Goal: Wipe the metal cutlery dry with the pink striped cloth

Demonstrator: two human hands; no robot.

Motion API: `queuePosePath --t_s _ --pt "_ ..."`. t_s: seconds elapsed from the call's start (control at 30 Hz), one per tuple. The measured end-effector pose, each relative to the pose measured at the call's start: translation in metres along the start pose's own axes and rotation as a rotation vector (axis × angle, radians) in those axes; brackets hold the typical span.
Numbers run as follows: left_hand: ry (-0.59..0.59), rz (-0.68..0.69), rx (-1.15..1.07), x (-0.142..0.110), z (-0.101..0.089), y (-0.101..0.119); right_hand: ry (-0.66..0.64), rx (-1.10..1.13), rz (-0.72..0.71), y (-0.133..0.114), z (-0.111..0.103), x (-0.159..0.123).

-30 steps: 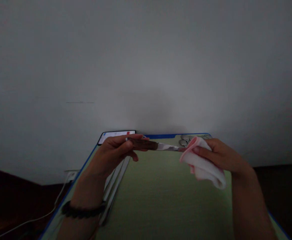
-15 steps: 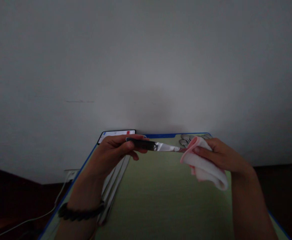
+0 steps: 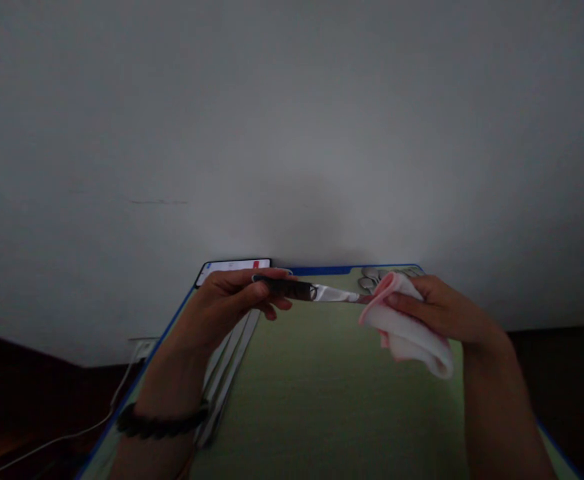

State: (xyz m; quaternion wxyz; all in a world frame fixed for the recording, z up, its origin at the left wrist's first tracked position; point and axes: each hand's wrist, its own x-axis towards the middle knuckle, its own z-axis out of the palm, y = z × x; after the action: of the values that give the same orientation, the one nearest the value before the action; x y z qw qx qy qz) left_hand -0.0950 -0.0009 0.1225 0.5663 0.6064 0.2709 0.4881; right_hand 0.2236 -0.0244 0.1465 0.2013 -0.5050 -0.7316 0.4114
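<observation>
Holds a dark-handled utensil [image 3: 297,289] by its handle in the left hand [image 3: 222,303], above the table [image 3: 342,400]; clasps a pink-and-white cloth [image 3: 409,332] around its other end in the right hand [image 3: 442,310], near spoons [image 3: 369,283] at the table's far right.

A light green table [image 3: 342,393] with a blue edge shows its wood-like grain. At its far left corner lies a phone [image 3: 232,266], screen lit and partly hidden. Nearer, along the left side, long, narrow, pale strips [image 3: 232,367] lie side by side, pointing from near to far. Metal spoons [image 3: 369,283] sit grouped at the far right, partly covered from view.
</observation>
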Motion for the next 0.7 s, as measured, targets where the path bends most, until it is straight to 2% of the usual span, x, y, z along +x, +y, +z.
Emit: queuePosePath --t_s 0.33,0.47,0.7 --pt "0.008 -0.014 0.083 0.003 0.005 0.002 -0.050 -0.064 -0.045 0.000 0.000 0.002" --pt "0.027 -0.028 0.152 0.005 0.011 0.006 -0.048 -0.163 -0.078 -0.002 0.001 0.004" --pt "-0.023 -0.061 0.349 0.009 0.024 0.002 -0.171 -0.236 -0.192 -0.020 0.021 0.018"
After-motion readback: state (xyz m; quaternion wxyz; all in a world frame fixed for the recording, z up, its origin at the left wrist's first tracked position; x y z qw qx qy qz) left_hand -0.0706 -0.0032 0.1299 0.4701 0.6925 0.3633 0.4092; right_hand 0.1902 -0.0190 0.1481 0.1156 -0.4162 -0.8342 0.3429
